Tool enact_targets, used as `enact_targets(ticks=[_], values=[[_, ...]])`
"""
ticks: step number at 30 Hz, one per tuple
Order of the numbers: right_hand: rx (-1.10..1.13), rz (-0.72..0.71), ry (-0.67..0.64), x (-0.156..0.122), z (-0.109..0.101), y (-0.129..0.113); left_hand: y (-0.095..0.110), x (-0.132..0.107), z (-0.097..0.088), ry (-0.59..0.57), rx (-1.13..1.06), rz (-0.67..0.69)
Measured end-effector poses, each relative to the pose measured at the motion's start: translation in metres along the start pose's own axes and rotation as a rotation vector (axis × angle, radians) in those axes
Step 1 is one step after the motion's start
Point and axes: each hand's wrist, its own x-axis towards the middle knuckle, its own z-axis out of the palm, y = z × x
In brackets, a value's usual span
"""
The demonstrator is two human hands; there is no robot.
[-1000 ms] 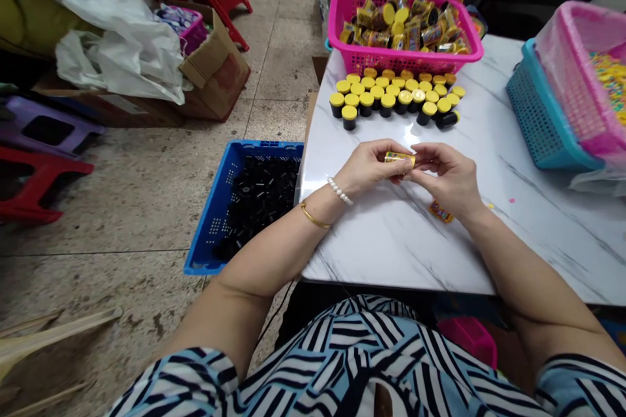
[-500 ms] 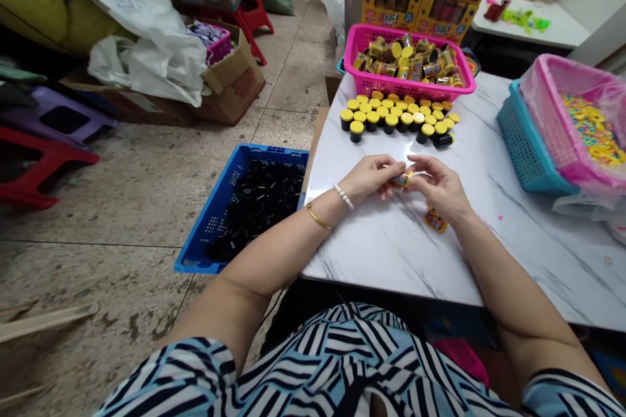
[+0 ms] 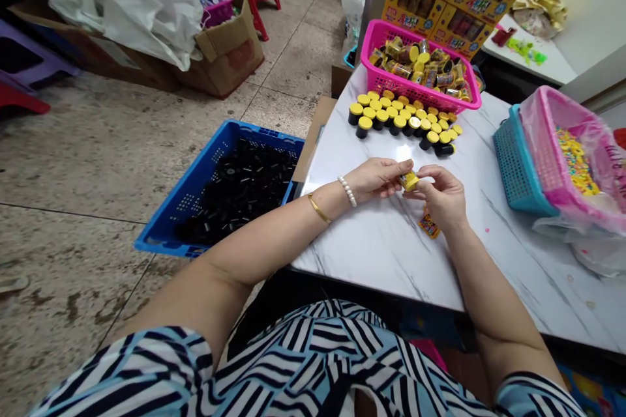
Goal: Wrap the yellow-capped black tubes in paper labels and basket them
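A small yellow printed label (image 3: 409, 181) is pinched between the thumb and fingers of my left hand (image 3: 380, 177). My right hand (image 3: 444, 195) grips its right edge with thumb and fingertips. Whether anything sits inside or behind the label, I cannot tell. Just below my right hand, more printed labels (image 3: 429, 227) lie flat on the table, partly covered by it. Beyond both hands stand rows of small black jars with yellow lids (image 3: 399, 122). One black jar (image 3: 444, 150) lies on its side at the right end of the rows.
Behind the jars, a pink basket (image 3: 421, 92) holds labelled jars. On the right, a pink basket (image 3: 542, 143) with colourful small pieces sits in a teal one (image 3: 519, 166). A blue crate (image 3: 166, 221) of black jars stands left of the marble-patterned table (image 3: 372, 241). Printed boxes (image 3: 420, 10) are stacked behind.
The label between my hands now shows more of its yellow face, and my right fingers have closed in on its edge. My view has shifted and tilted slightly.
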Motion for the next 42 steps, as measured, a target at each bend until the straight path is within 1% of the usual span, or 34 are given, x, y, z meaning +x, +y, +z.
enact_targets(ticks=[3,5,7,9,10,12,13,14,15,16,17,18,19,20,21,22,23,24,26,27,29,30,31,32,33,35,36,37,38,40,41,42], values=[[-0.12,-0.139,-0.016,-0.002,0.004,-0.002,-0.002,0.002,0.002,0.048,-0.018,-0.029],[-0.192,-0.255,0.033,-0.004,0.01,-0.002,-0.002,0.003,0.002,0.057,-0.047,-0.064],[-0.237,-0.308,0.086,-0.007,0.015,-0.001,-0.001,0.004,0.002,0.06,-0.095,-0.073],[-0.256,-0.282,0.085,-0.007,0.018,-0.001,0.0,0.004,0.001,0.053,-0.126,-0.061],[-0.265,-0.248,0.062,-0.005,0.017,-0.001,0.0,0.004,0.0,0.051,-0.132,-0.056],[-0.29,-0.164,0.019,0.011,0.011,-0.005,0.001,0.005,-0.001,0.054,-0.144,-0.062],[-0.314,-0.129,0.025,0.025,0.006,-0.01,0.001,0.005,-0.001,0.062,-0.155,-0.073],[-0.345,-0.116,0.061,0.045,0.0,-0.016,0.0,0.005,-0.001,0.068,-0.168,-0.087],[-0.381,-0.124,0.124,0.069,-0.006,-0.024,-0.001,0.005,-0.002,0.068,-0.175,-0.097],[-0.425,-0.167,0.21,0.097,-0.012,-0.034,-0.001,0.005,-0.002,0.062,-0.174,-0.1],[-0.47,-0.24,0.303,0.126,-0.02,-0.044,-0.002,0.005,-0.002,0.054,-0.164,-0.096],[-0.504,-0.301,0.377,0.155,-0.028,-0.054,-0.002,0.005,-0.002,0.047,-0.151,-0.089],[-0.532,-0.331,0.422,0.181,-0.037,-0.063,-0.003,0.005,-0.001,0.043,-0.137,-0.082],[-0.581,-0.316,0.43,0.203,-0.047,-0.07,-0.003,0.004,-0.001,0.043,-0.124,-0.077],[-0.65,-0.297,0.456,0.218,-0.056,-0.074,-0.002,0.004,-0.001,0.049,-0.113,-0.07],[-0.724,-0.276,0.472,0.225,-0.065,-0.075,-0.001,0.004,-0.002,0.055,-0.1,-0.062],[-0.805,-0.249,0.489,0.225,-0.074,-0.074,-0.001,0.004,-0.002,0.06,-0.082,-0.052],[-0.889,-0.215,0.51,0.219,-0.082,-0.069,0.0,0.004,-0.003,0.065,-0.054,-0.04],[-1.052,-0.105,0.542,0.194,-0.094,-0.053,0.0,0.003,-0.003,0.091,0.059,0.002],[-1.123,-0.039,0.553,0.179,-0.097,-0.042,-0.001,0.003,-0.002,0.119,0.157,0.051],[-1.22,0.036,0.545,0.151,-0.099,-0.021,-0.008,0.002,0.003,0.18,0.42,0.229],[-1.244,0.03,0.527,0.14,-0.097,-0.011,-0.013,0.002,0.007,0.189,0.56,0.34],[-1.254,0.0,0.505,0.132,-0.094,-0.004,-0.019,0.002,0.013,0.174,0.684,0.443],[-1.257,-0.039,0.479,0.127,-0.09,0.002,-0.026,0.002,0.019,0.127,0.786,0.519],[-1.256,-0.073,0.451,0.124,-0.087,0.005,-0.033,0.003,0.025,0.056,0.868,0.561],[-1.254,-0.106,0.414,0.121,-0.084,0.006,-0.045,0.004,0.034,-0.087,0.99,0.581],[-1.254,-0.11,0.411,0.12,-0.084,0.004,-0.048,0.005,0.036,-0.118,1.03,0.581],[-1.256,-0.11,0.417,0.117,-0.085,0.002,-0.05,0.007,0.036,-0.111,1.054,0.583],[-1.259,-0.102,0.427,0.114,-0.087,0.001,-0.05,0.008,0.035,-0.067,1.067,0.586],[-1.258,-0.06,0.434,0.104,-0.091,0.002,-0.045,0.011,0.027,0.069,1.081,0.578],[-1.254,-0.035,0.421,0.099,-0.093,0.005,-0.042,0.012,0.023,0.12,1.093,0.568],[-1.25,-0.015,0.402,0.094,-0.095,0.009,-0.04,0.013,0.019,0.147,1.113,0.56]])
